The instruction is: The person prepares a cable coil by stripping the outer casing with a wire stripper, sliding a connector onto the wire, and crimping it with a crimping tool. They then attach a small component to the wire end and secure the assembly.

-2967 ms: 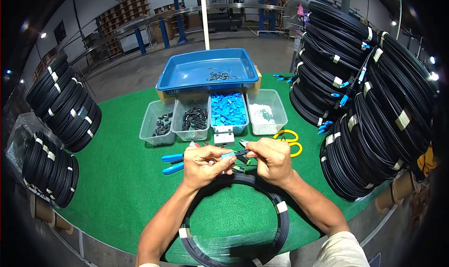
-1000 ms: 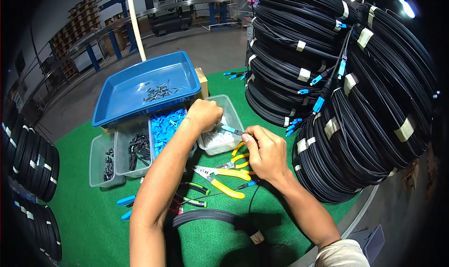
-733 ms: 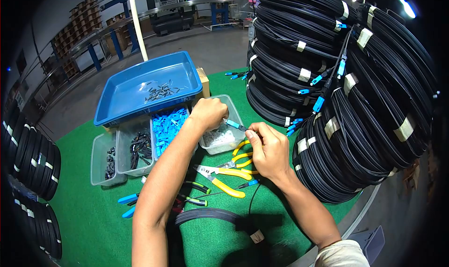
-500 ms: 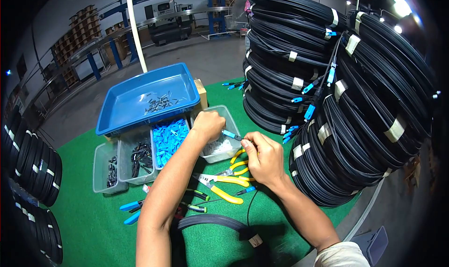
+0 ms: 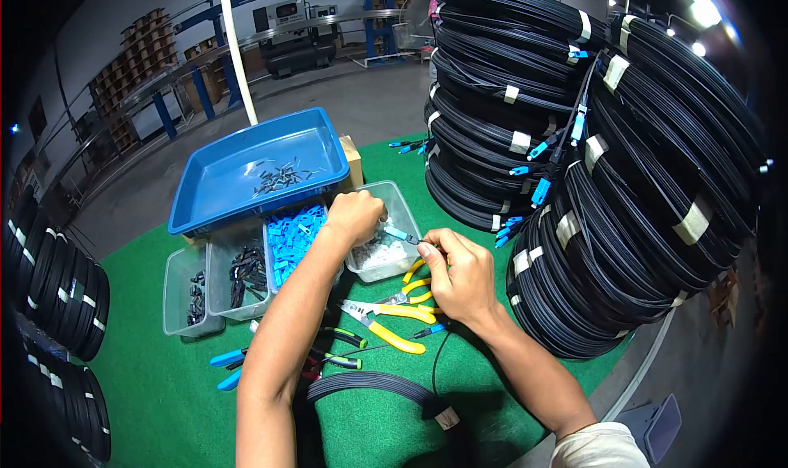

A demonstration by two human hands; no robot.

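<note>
My right hand (image 5: 462, 275) pinches a fiber optic connector (image 5: 397, 233) by its dark cable end, with the light blue body pointing left. My left hand (image 5: 355, 217) is curled over a clear bin (image 5: 399, 264) of small white parts, just left of the connector tip. Its fingertips are mostly hidden, so I cannot make out what they hold. Below my hands, yellow-handled strippers (image 5: 394, 333) and yellow-handled pliers (image 5: 419, 290) lie on the green mat (image 5: 189, 402). A second blue connector (image 5: 430, 330) lies beside them, on a thin black cable.
Clear bins hold blue connector housings (image 5: 293, 242) and black parts (image 5: 247, 275). Behind them stands a blue tray (image 5: 238, 156) with small dark pieces. Tall stacks of coiled black cable (image 5: 673, 164) rise on the right. A cable coil (image 5: 373, 383) and blue-handled pliers (image 5: 227, 369) lie in front.
My left hand has shifted slightly left and up, away from the connector tip. My right hand has moved slightly left, still pinching the connector.
</note>
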